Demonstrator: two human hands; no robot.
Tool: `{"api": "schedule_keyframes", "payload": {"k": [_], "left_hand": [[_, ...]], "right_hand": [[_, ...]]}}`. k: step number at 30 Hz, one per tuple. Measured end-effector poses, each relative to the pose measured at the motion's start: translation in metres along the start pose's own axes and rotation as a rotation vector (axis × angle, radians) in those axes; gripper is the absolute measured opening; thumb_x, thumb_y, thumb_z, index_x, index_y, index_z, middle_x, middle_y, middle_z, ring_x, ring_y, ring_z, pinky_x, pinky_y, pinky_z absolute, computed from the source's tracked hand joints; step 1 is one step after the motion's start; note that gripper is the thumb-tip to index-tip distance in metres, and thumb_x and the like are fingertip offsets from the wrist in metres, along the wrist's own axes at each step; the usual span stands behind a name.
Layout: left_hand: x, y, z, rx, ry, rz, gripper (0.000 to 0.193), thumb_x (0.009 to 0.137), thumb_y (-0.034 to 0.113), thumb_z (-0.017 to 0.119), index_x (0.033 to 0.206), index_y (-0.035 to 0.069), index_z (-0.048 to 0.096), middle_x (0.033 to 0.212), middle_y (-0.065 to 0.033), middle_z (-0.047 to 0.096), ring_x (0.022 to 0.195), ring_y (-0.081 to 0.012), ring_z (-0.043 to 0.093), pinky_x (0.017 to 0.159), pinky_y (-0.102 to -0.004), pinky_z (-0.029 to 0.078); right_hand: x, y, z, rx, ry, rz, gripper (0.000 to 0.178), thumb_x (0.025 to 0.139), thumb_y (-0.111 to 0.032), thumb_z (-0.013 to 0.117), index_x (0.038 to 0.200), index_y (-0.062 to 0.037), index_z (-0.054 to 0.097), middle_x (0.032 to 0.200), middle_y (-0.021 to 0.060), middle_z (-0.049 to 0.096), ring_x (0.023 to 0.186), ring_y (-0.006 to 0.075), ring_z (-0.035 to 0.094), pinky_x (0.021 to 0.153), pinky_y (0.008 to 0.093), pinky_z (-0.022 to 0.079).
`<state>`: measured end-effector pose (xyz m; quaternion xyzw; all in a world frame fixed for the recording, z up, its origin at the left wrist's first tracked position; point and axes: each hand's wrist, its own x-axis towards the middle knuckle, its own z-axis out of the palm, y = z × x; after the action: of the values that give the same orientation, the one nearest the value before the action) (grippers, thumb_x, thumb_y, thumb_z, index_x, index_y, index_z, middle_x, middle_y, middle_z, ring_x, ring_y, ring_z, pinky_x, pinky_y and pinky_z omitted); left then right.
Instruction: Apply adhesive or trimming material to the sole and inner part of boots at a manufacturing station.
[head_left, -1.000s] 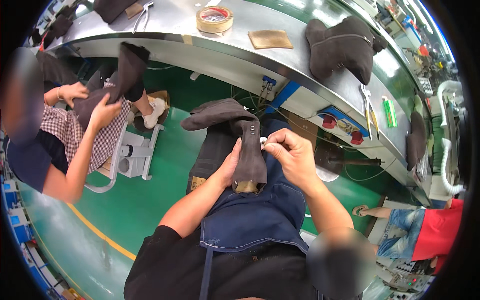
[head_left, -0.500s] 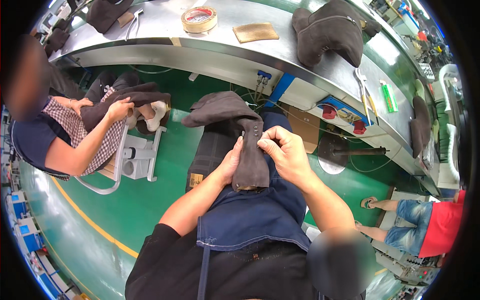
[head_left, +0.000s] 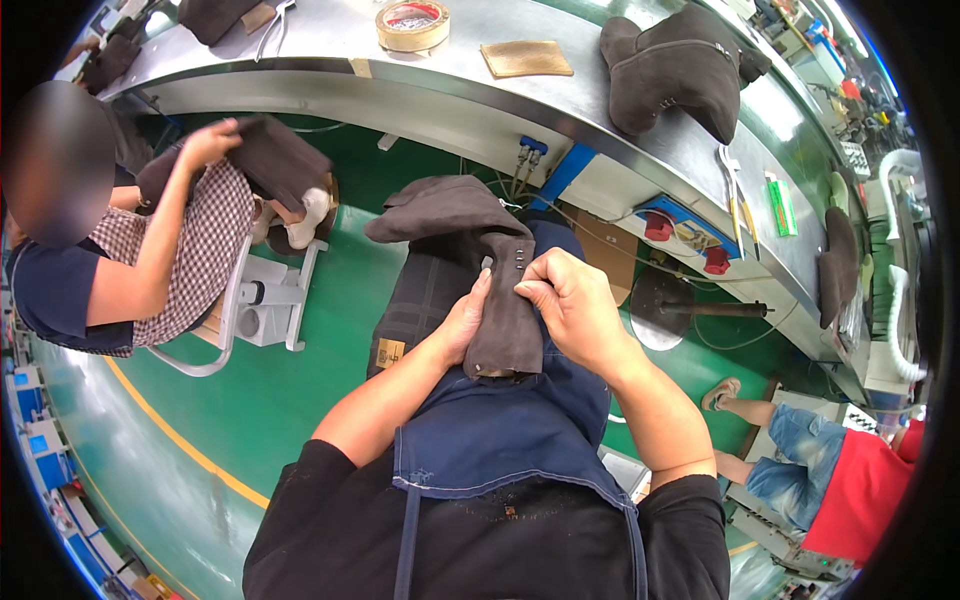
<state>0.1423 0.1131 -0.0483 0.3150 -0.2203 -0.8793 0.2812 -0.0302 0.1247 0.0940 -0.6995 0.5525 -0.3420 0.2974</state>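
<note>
A dark brown suede boot upper (head_left: 500, 335) lies across my lap, its foot part bent toward the far left and its shaft opening toward me. A short row of small metal fittings, perhaps lace hooks, runs along the shaft. My left hand (head_left: 464, 318) is closed on the shaft's left side, the thumb lying along the suede. At the right edge, just below the fittings, my right hand (head_left: 572, 305) is pinched, thumb against forefinger. Whatever lies between those fingertips is too small or hidden to make out.
On the metal bench (head_left: 560, 120) ahead are a tape roll (head_left: 412, 27), a tan pad (head_left: 527, 59), another dark boot (head_left: 672, 80), pliers (head_left: 737, 200) and a green packet (head_left: 781, 207). A seated co-worker (head_left: 190, 240) handles dark suede at left. Someone in red (head_left: 870, 490) is at right.
My hands and the boot upper hold nearly the same pose, the right hand still pinched at the edge. The co-worker at left has raised a hand and lifted the dark suede piece.
</note>
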Motion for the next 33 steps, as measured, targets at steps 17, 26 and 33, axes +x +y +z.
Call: {"api": "schedule_keyframes", "payload": {"k": [17, 26, 33], "left_hand": [[0.01, -0.012, -0.024, 0.023, -0.077, 0.034, 0.094, 0.098, 0.083, 0.032, 0.147, 0.005, 0.049, 0.1, -0.0191, 0.07, 0.091, -0.0318, 0.074, 0.087, -0.046, 0.06], [0.014, -0.015, -0.024, -0.019, -0.071, 0.001, 0.092, 0.098, 0.082, 0.036, 0.145, 0.004, 0.051, 0.098, -0.0195, 0.07, 0.091, -0.0328, 0.074, 0.086, -0.0453, 0.06], [0.009, -0.016, -0.023, -0.003, -0.099, 0.04, 0.092, 0.097, 0.083, 0.037, 0.145, 0.005, 0.05, 0.098, -0.0191, 0.07, 0.091, -0.0325, 0.074, 0.086, -0.0454, 0.06]], "right_hand": [[0.017, 0.015, -0.06, -0.332, 0.194, -0.03, 0.05, 0.088, -0.017, 0.082, 0.134, -0.0055, 0.065, 0.112, 0.0143, 0.07, 0.104, 0.0304, 0.069, 0.09, 0.0406, 0.056], [0.016, 0.175, -0.2, -1.094, 0.411, 0.508, 0.075, 0.098, -0.046, 0.069, 0.153, -0.002, 0.046, 0.154, 0.0271, 0.049, 0.144, 0.0459, 0.043, 0.118, 0.0534, 0.036], [0.0, 0.196, -0.266, -1.081, 0.169, 0.473, 0.064, 0.086, -0.014, 0.073, 0.144, 0.002, 0.052, 0.129, 0.0289, 0.063, 0.116, 0.0458, 0.062, 0.1, 0.0513, 0.049]]}}
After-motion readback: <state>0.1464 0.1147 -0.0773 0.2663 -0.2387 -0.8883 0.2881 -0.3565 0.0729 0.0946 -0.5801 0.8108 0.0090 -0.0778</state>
